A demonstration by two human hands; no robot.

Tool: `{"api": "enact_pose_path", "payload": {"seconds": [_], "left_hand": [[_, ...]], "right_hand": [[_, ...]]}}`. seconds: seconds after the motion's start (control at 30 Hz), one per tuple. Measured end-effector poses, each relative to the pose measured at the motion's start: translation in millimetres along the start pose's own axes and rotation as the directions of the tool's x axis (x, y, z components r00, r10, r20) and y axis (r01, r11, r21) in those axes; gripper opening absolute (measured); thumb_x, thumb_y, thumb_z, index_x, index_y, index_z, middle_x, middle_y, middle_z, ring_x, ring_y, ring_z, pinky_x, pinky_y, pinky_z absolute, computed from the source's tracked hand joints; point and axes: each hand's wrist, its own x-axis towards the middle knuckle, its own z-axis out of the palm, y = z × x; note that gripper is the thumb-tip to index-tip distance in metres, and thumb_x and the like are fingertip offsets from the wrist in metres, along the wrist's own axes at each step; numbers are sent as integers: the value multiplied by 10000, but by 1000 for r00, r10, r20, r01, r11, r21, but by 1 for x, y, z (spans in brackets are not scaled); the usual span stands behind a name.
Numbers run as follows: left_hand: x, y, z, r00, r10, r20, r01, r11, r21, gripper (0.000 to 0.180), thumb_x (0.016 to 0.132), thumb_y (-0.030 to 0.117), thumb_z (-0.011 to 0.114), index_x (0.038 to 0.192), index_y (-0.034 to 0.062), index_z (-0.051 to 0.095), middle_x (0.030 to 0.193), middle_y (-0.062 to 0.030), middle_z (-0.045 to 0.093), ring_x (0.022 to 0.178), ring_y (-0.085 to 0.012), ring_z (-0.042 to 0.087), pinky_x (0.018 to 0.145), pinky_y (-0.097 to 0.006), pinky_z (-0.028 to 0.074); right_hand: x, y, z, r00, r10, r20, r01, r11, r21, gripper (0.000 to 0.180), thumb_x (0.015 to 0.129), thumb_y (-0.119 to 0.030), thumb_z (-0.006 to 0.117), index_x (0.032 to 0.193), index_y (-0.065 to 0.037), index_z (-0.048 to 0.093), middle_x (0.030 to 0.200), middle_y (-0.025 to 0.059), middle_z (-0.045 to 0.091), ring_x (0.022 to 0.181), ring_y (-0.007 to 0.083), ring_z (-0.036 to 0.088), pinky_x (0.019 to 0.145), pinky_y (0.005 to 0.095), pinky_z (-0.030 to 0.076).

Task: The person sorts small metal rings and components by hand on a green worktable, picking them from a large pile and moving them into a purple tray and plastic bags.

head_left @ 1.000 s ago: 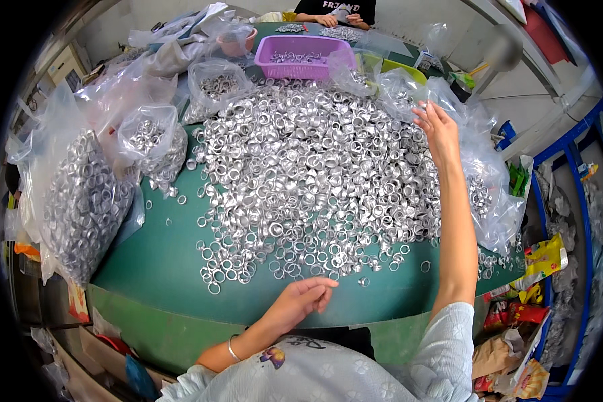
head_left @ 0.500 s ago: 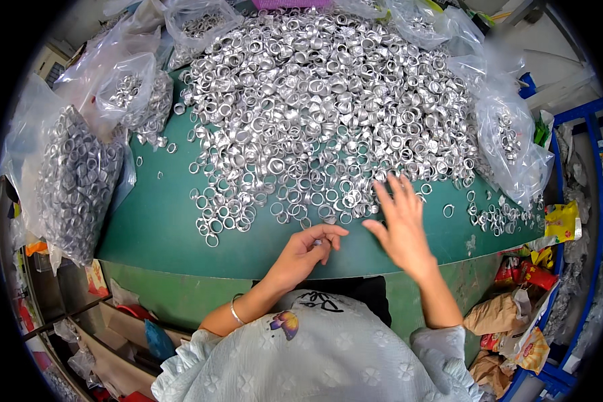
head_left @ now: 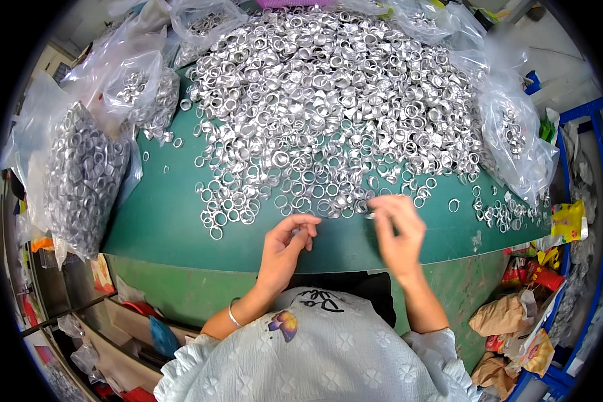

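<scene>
A broad heap of silver metal rings covers the far and middle part of the green table, thinning to a loose single layer near me. My right hand is at the heap's near edge, thumb and fingertips pinched on a small silver ring. Its fingers are slightly blurred. Left of it, my left hand hovers near the table's front edge with its fingers curled in toward the thumb. What lies inside those fingers, if anything, is hidden.
A clear bag full of rings stands at the left, with more bags behind it. Another plastic bag lies on the right beside scattered rings. Snack packets and a blue rack are beyond the right edge.
My right hand has drawn back toward me from the rings, its spread fingers closing to a pinch on a ring. My left hand has shifted left and turned more upright. The view moved slightly.
</scene>
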Motion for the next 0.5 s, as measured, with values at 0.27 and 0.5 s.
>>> {"api": "enact_pose_path", "payload": {"seconds": [0.27,0.5], "left_hand": [[3,3,13,977,-118,178,101,990,102,186,902,69,452,1023,8,579,735,-2,505,649,-64,435,596,-198,369],[3,-1,14,979,-95,179,79,992,97,186,900,75,480,1048,5,567,740,-1,505,677,-64,461,606,-199,380]], "right_hand": [[38,40,-21,994,-112,21,104,818,-565,146,699,-28,662,843,-45,646,803,76,535,779,250,499,678,331,398],[10,28,-18,861,507,-46,-387,710,588,96,851,-79,581,887,5,610,764,40,582,631,90,521,581,213,416]]}}
